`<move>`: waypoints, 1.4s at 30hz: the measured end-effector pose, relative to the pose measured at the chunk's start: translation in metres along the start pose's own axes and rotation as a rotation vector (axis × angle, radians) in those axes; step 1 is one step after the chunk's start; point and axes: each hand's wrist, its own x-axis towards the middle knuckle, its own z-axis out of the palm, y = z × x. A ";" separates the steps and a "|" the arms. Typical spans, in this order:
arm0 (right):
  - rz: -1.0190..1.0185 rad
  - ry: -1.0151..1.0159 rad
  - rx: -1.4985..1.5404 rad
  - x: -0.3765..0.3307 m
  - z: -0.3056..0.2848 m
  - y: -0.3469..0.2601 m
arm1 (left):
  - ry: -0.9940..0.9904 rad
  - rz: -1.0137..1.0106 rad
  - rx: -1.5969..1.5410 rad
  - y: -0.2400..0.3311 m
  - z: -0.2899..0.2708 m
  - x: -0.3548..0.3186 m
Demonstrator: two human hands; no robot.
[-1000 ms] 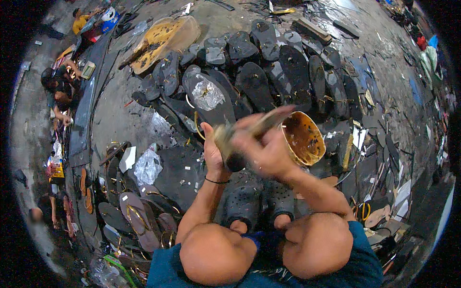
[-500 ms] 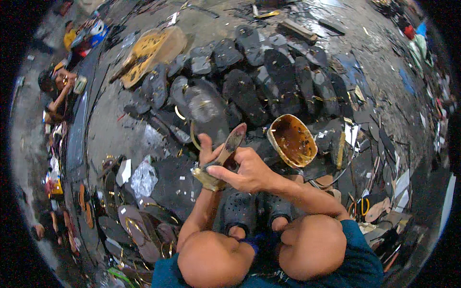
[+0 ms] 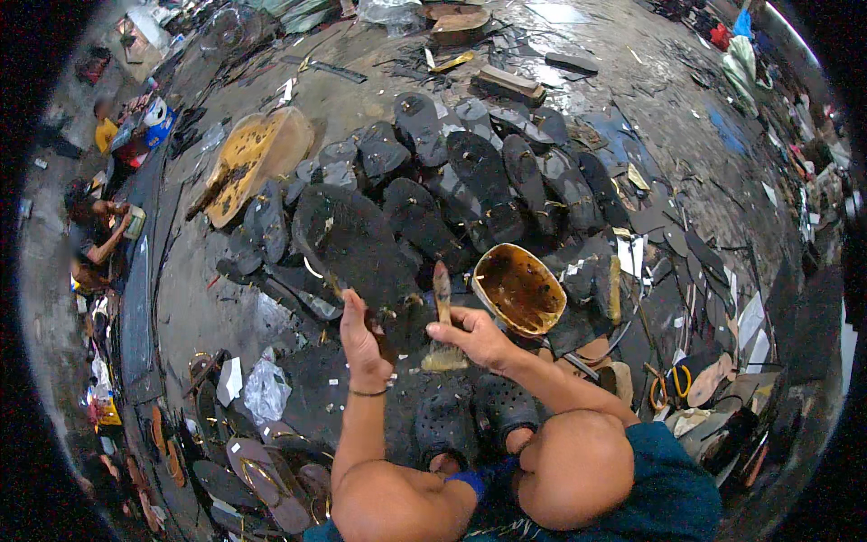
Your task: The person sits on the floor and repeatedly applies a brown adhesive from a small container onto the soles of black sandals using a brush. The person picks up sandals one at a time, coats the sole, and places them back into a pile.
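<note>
Black rubber fills the scene: one large dark sole (image 3: 357, 248) is gripped at its near end by the left hand (image 3: 361, 348), fingers clenched around its edge, the rest of the sole stretching away beyond the fingertips. The right hand (image 3: 479, 336) grasps a single brush (image 3: 442, 321) by the handle, bristles pointing back toward the person, just beside the left thumb. Just past the right knuckles sits one oval tub (image 3: 518, 289) with a yellow rim and brown glue inside. Beyond both hands lies a spread of about a dozen dark soles (image 3: 488, 181) in rows on the floor. To the left of the left wrist lie a crumpled clear plastic bag (image 3: 265, 393) and a small white scrap (image 3: 230, 379) (neither shows any readable mark). Under the wrists are two black perforated clogs (image 3: 470, 415) on the person's feet.

Half a second ago the brush lay across the sole near the left fingers; now it stands more upright and the sole is lifted farther out, nearer the tub.
</note>
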 end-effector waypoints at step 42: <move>0.174 0.258 -1.548 -0.097 -0.166 -0.025 | -0.502 0.107 1.417 -0.115 -0.118 -0.085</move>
